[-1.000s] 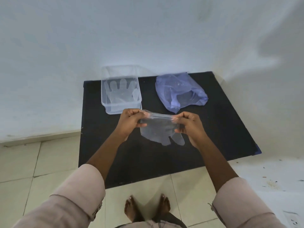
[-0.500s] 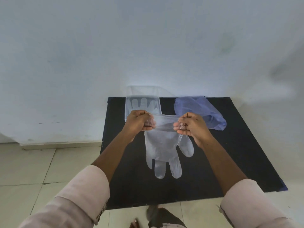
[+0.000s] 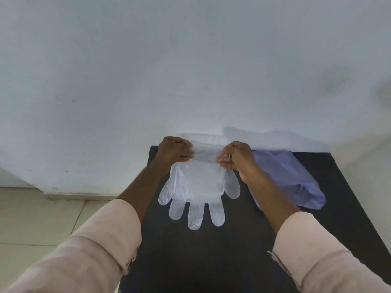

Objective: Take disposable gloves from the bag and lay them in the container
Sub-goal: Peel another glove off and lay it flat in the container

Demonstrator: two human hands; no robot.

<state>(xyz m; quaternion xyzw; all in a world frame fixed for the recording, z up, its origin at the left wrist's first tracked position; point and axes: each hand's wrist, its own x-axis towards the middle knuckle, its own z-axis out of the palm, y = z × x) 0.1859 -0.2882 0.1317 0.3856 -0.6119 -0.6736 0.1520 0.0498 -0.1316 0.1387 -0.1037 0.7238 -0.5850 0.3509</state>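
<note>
A clear disposable glove [image 3: 197, 193] hangs spread out, fingers pointing toward me, over the clear plastic container [image 3: 201, 136] at the back of the black mat. My left hand [image 3: 174, 152] pinches the left end of its cuff and my right hand [image 3: 238, 158] pinches the right end. The glove hides most of the container; only its far rim shows against the wall. The translucent blue bag [image 3: 292, 178] lies on the mat to the right, partly behind my right forearm.
The black mat [image 3: 211, 250] lies on a tiled floor against a white wall [image 3: 190, 70]. Pale floor tiles [image 3: 42, 212] show to the left. My pink sleeves fill the lower corners of the view.
Both hands carried the glove forward from mid-mat to above the container. It unfurled and now hangs flat with fingers spread. The view has tilted up toward the wall.
</note>
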